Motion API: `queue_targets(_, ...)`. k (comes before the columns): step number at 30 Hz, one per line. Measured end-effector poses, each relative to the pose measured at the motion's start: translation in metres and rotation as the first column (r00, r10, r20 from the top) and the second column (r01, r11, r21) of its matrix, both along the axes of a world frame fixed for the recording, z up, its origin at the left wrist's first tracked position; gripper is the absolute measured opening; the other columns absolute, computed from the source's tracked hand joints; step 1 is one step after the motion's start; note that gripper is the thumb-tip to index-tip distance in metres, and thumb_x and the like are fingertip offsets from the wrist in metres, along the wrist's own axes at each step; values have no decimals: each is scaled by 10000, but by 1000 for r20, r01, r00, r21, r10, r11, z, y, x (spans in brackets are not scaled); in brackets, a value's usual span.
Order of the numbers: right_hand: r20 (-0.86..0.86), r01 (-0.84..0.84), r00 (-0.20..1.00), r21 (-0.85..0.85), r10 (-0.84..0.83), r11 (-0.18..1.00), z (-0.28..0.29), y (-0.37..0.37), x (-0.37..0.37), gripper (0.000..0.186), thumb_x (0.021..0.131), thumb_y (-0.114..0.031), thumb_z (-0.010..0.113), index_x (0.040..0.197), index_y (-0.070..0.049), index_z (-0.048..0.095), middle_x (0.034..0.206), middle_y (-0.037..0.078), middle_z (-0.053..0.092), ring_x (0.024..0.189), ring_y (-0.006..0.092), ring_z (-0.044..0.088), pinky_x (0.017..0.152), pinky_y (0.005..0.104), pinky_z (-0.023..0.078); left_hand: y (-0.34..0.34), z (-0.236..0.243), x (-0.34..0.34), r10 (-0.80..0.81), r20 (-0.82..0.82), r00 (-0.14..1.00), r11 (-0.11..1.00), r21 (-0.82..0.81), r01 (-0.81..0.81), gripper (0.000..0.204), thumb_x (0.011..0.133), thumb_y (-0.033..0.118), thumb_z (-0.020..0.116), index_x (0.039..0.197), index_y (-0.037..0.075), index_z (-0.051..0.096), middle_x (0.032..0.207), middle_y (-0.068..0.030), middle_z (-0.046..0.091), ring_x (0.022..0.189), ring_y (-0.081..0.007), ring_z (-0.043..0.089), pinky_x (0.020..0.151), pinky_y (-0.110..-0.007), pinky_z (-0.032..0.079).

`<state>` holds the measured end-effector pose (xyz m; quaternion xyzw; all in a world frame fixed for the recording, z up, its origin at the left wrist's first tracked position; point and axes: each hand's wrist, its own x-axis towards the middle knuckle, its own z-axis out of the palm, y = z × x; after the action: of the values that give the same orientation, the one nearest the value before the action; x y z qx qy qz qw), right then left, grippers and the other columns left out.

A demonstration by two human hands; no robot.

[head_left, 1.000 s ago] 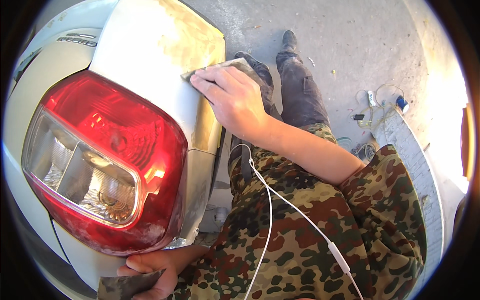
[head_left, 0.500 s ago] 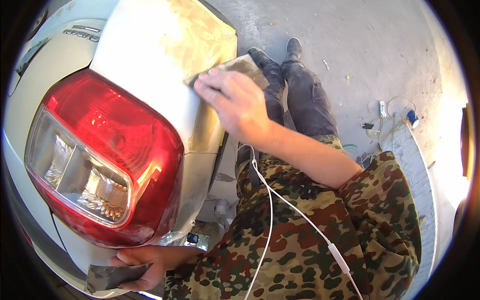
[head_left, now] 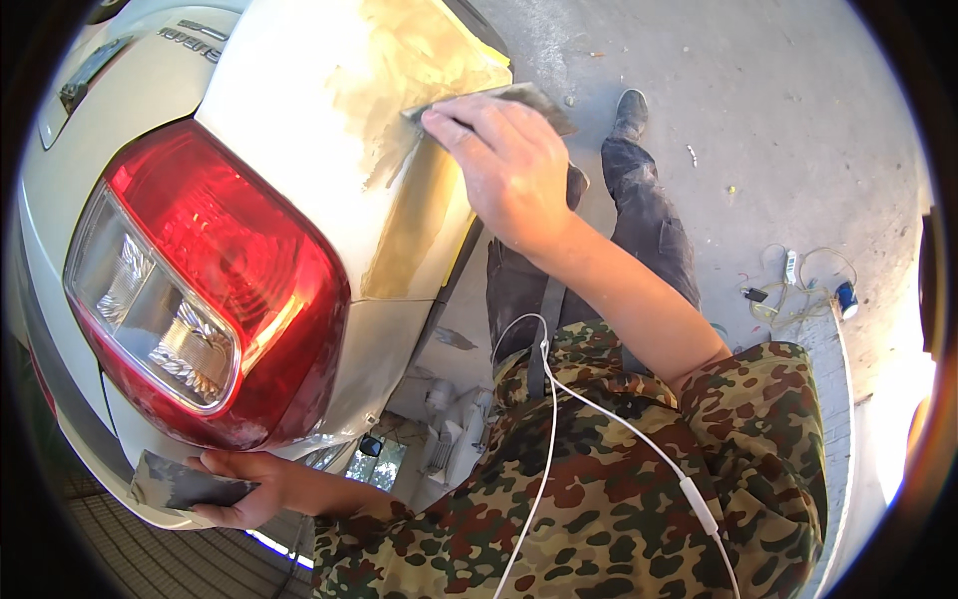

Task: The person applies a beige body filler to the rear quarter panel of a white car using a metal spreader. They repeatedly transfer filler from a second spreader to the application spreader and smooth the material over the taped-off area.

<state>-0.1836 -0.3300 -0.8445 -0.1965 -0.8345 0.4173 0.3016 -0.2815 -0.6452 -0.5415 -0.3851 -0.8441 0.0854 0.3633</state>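
Note:
My right hand (head_left: 514, 165) grips a thin, flat grey putty spreader (head_left: 534, 98). One edge of it lies against the white car's rear corner panel (head_left: 289, 85), by a yellowish-brown smeared patch (head_left: 419, 200). At the lower left, my left hand (head_left: 239, 487) pinches a second putty spreader (head_left: 180, 484), grey with darker smears, below the tail light. That light (head_left: 230, 255) is large, red and clear, and sits between my two hands. My fingertips on the far side of the right spreader are partly hidden.
Yellow tape (head_left: 477, 45) runs along the panel's edge. A white cable (head_left: 609, 424) hangs down over my camouflage shirt. On the grey floor at right lie tangled cords (head_left: 798, 290) and a small blue object (head_left: 846, 299). White parts (head_left: 459, 429) lie under the car's corner.
My right hand has moved up and to the right across the panel with its spreader, which now looks more edge-on. My left hand has risen in view with its spreader. The view itself has shifted.

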Motion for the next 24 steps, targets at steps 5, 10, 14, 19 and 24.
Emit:
queue_targets(5,-37,-95,995,-38,94,995,24,-46,19,343,823,-128,679,1143,-44,768,1186,83,734,1112,266,695,947,410,554,8,1,4,-24,-12,1000,994,-108,22,752,955,-72,725,1584,43,329,1184,-286,707,1050,-364,753,943,-468,645)
queue_targets(10,-105,-161,982,-64,154,985,47,-57,34,330,841,-157,673,1138,-62,781,1193,72,736,1146,240,685,993,416,539,14,4,7,44,-49,998,999,-27,-45,745,960,-60,729,1582,24,329,1160,-282,727,1036,-338,763,955,-444,637)
queue_targets(14,-76,32,997,33,-29,999,18,-9,19,271,812,-126,705,1069,-70,774,1107,49,752,1043,226,710,878,361,554,14,1,6,91,-27,995,995,44,-90,751,956,-71,726,1585,25,327,1146,-286,731,1046,-346,760,971,-446,627)
queue_targets(19,-58,-117,990,127,125,985,4,22,-15,268,799,-139,700,1048,-52,742,1015,48,731,945,231,702,797,370,534,9,-3,6,80,-40,996,994,80,-77,767,934,-103,732,1582,29,343,1161,-300,722,1062,-366,749,996,-460,616)
queue_targets(24,-65,-271,960,47,273,962,33,-8,-8,292,785,-115,690,1060,-34,744,1057,69,726,988,240,703,834,369,558,8,-7,6,77,21,997,964,254,-80,763,907,-117,755,1559,56,397,1197,-312,697,1072,-368,738,987,-470,625)
